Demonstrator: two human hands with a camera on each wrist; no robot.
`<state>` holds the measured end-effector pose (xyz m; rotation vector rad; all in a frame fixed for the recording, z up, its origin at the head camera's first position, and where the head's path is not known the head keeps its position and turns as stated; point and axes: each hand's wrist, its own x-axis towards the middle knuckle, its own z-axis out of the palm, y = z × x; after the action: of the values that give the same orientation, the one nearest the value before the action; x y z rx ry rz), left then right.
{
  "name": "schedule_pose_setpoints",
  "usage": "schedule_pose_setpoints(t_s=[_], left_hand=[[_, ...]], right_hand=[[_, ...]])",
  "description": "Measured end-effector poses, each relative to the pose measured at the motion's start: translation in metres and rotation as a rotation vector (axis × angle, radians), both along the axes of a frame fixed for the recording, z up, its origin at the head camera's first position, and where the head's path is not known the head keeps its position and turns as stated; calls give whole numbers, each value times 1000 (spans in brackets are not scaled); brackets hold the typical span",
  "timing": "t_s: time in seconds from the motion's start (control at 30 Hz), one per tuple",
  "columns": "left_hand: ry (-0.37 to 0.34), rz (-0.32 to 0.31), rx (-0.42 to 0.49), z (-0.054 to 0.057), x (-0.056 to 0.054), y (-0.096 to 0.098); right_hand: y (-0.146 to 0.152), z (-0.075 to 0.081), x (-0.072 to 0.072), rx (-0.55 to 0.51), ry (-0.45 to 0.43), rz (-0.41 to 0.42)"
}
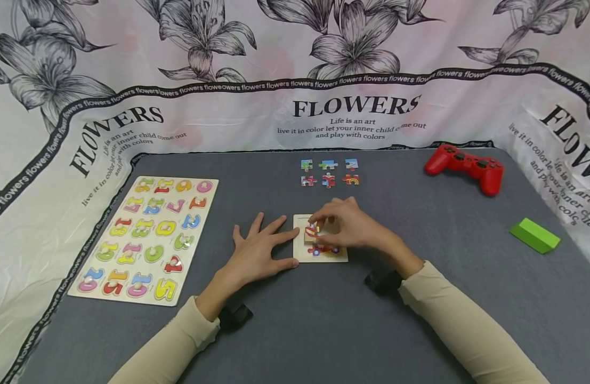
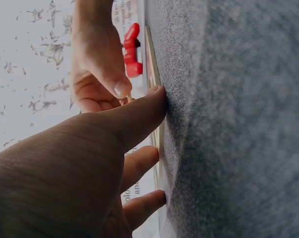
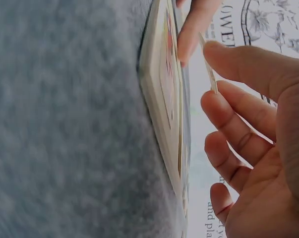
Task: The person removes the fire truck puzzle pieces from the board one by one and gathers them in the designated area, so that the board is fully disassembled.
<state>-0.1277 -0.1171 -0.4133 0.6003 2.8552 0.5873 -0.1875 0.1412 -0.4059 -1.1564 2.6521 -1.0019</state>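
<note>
A small wooden puzzle board [image 1: 340, 221] lies flat on the table, with a vehicle picture in its lower part. My right hand [image 1: 349, 224] is above it, pinching a thin jigsaw piece [image 3: 209, 69] between thumb and fingertips. The right wrist view shows that piece edge-on, raised above the board. With fingers spread, my left hand [image 1: 253, 250] rests at the board's left side, its thumb and index fingertip touching the edge. Beyond the board lie several loose jigsaw pieces [image 1: 328, 180] in two rows.
On the left is a large wooden number puzzle [image 1: 172, 250] with knobbed numerals. A red game controller [image 1: 465, 166] lies at the back right, and a green block [image 1: 534, 235] nearer the right edge. Floral printed cloth [image 1: 256, 117] borders the grey tabletop [image 1: 323, 330].
</note>
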Motion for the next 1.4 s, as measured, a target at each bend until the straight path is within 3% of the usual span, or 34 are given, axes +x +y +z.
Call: schedule_pose_setpoints(t_s=[0.57, 0.77, 1.03, 1.4], left_hand=[[-18, 8, 2, 1, 0, 0], [-20, 5, 2, 1, 1, -1], [-16, 10, 12, 0, 1, -2], [-15, 12, 13, 0, 1, -1]], right_hand=[[12, -7, -24, -35, -12, -126], [10, -10, -43, 0, 7, -138], [-1, -11, -61, 43, -42, -100], [-11, -13, -71, 107, -10, -155]])
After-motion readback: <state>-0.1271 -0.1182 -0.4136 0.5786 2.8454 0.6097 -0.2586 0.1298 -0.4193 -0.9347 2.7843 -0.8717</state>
